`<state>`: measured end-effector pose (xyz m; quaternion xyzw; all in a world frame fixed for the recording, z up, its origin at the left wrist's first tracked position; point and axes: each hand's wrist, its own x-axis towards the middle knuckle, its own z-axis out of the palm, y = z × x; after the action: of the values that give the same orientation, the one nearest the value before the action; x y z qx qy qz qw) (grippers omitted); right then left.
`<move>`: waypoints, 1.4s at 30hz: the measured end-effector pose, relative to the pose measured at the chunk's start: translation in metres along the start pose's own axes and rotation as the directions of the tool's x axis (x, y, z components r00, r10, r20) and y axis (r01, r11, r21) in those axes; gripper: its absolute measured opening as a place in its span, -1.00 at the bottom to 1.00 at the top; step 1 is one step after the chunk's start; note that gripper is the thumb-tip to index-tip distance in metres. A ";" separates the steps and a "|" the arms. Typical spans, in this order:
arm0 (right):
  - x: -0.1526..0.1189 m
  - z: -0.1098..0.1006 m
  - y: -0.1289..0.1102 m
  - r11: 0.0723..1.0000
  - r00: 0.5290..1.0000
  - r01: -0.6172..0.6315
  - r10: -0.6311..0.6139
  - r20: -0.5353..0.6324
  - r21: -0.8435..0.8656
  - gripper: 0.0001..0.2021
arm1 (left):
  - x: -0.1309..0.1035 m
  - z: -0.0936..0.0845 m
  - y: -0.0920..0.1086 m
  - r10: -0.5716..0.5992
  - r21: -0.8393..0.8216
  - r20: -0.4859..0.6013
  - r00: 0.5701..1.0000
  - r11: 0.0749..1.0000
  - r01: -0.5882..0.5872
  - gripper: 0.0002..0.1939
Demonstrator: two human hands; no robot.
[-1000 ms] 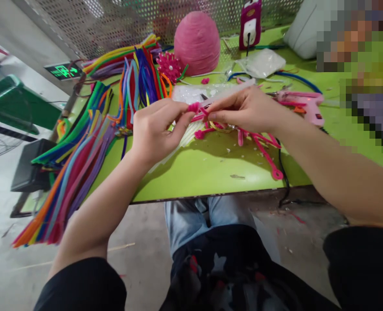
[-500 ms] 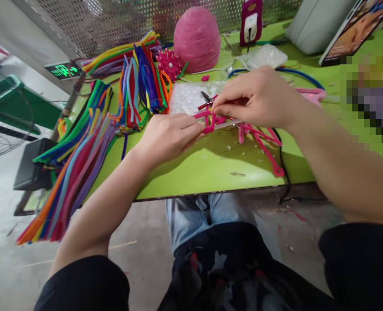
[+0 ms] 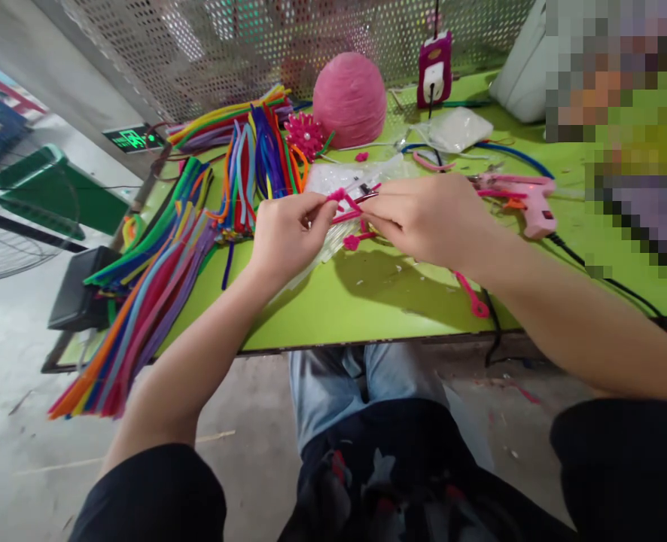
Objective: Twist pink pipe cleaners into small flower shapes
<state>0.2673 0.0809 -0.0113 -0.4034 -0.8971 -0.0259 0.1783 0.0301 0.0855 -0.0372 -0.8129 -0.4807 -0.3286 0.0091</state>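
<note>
My left hand pinches one end of a bent pink pipe cleaner above the green table. From the other side, my right hand grips the same pink piece with its fingertips. Just behind the hands lies a clear plastic bag, with dark-tipped scissors partly hidden near my right fingers. More pink pipe cleaner pieces stick out below my right hand. A pink flower sits beside a pink wrapped ball at the back.
Bundles of coloured pipe cleaners cover the left of the green table. A pink glue gun with a black cable lies at the right. A power socket and a plastic packet are behind. A black box sits at the left edge.
My left hand has changed to a raised pinch, and my right hand has moved down and turned over the pink piece. The view has shifted, showing more of the glue gun.
</note>
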 end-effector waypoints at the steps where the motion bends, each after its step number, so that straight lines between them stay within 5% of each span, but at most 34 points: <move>1: -0.001 -0.006 -0.004 0.995 0.998 -0.001 0.006 0.061 -0.096 -0.66 | -0.001 0.001 0.000 0.025 0.063 0.029 0.999 0.998 -0.026 -0.61; 3: 0.000 -0.016 -0.003 0.977 0.989 0.022 0.010 0.149 -0.211 -0.63 | -0.002 0.002 0.000 0.122 0.184 0.100 0.988 0.973 -0.139 -0.62; 5: 0.004 -0.019 0.011 0.986 0.995 0.012 0.004 0.096 -0.165 -0.70 | -0.004 0.001 0.000 0.269 0.243 0.158 0.950 0.922 -0.301 -0.64; 8: 0.012 -0.012 0.046 0.971 0.994 0.103 -0.110 0.018 0.215 -0.83 | -0.006 -0.001 -0.001 0.514 0.226 0.134 0.847 0.816 -0.532 -0.70; 11: 0.015 -0.001 0.075 0.798 0.970 0.017 -0.159 0.183 0.602 -0.76 | -0.005 0.000 -0.002 0.659 0.115 -0.013 0.752 0.748 -0.654 -0.83; 14: 0.014 0.008 0.080 0.548 0.929 -0.133 -0.222 0.297 0.826 -0.59 | -0.004 0.002 0.001 0.651 -0.015 -0.178 0.738 0.748 -0.663 -0.89; 17: 0.012 0.015 0.063 0.323 0.910 -0.204 -0.285 0.301 0.924 -0.53 | -0.004 0.004 0.006 0.543 -0.084 -0.307 0.782 0.803 -0.590 -0.90; 20: 0.012 0.020 0.040 0.219 0.959 -0.172 -0.186 0.214 0.960 -0.61 | -0.005 0.006 0.009 0.374 -0.120 -0.416 0.829 0.881 -0.458 -0.91; 24: 0.013 0.023 0.017 0.307 0.991 -0.106 0.114 0.074 0.946 -0.77 | -0.006 0.008 0.010 0.245 -0.118 -0.440 0.864 0.938 -0.326 -0.93; 27: 0.012 0.022 0.009 0.427 0.981 -0.062 0.193 -0.024 0.902 -0.83 | -0.006 0.008 0.011 0.210 -0.122 -0.440 0.873 0.949 -0.289 -0.93; 34: 0.007 0.024 0.009 0.796 0.946 0.101 0.108 -0.305 0.597 -0.81 | -0.008 0.006 0.016 0.171 -0.130 -0.438 0.882 0.959 -0.251 -0.93; 42: 0.005 0.022 0.006 0.880 0.930 0.158 0.019 -0.367 0.447 -0.82 | -0.008 0.004 0.020 0.126 -0.181 -0.410 0.903 0.960 -0.215 -0.93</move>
<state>0.2623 0.0931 -0.0305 -0.3036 -0.8424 0.1118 0.4310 0.0452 0.0701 -0.0388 -0.7650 -0.3559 -0.5350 0.0439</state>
